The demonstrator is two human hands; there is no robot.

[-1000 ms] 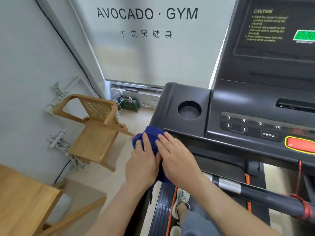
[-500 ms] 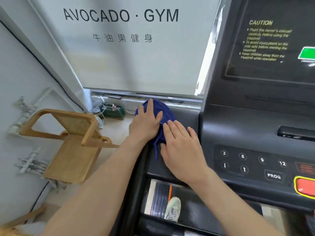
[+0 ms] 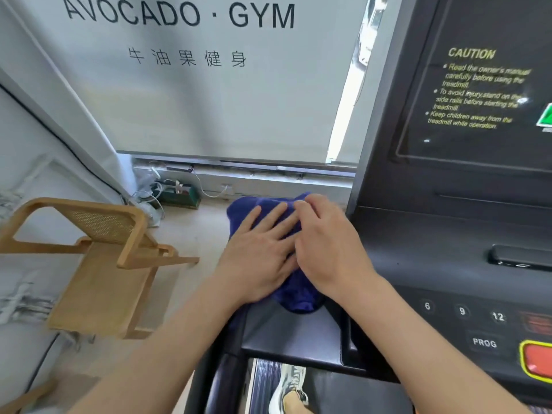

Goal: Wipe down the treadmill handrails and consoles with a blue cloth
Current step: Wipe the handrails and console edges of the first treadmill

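While one shoe (image 3: 291, 386) stands on the treadmill belt (image 3: 263, 380) at the bottom of the view, both forearms reach forward over the near lip of the console's left side tray (image 3: 286, 333). On that tray lies the blue cloth (image 3: 298, 297), spread from about the middle of the tray to its far edge, where a fold hangs over toward the window. The left hand (image 3: 257, 258) presses it down flat, fingers (image 3: 277, 216) straight and a little apart. The right hand (image 3: 331, 249) lies just beside it and partly over it, its fingers (image 3: 313, 204) close together and nearly straight, resting on the cloth and on the left fingertips. Neither hand is curled round the cloth; both push it with open palms.

A second ago the cloth was bunched at the tray's near left corner and the round cup holder lay bare. Half a second ago it had reached the far edge. Now it is flatter and covers the spot where the cup holder was, so that hole no longer shows. That reads as a forward stroke across the tray, which I judge nearly done.

To the right, the keypad with the PROG button (image 3: 484, 343), the red stop button (image 3: 537, 363) and the caution screen (image 3: 478, 115) appear to lie outside this stroke. Left of the treadmill a wooden chair (image 3: 101, 264) stands on the floor, and beyond it hangs the lettered window blind (image 3: 209, 100).
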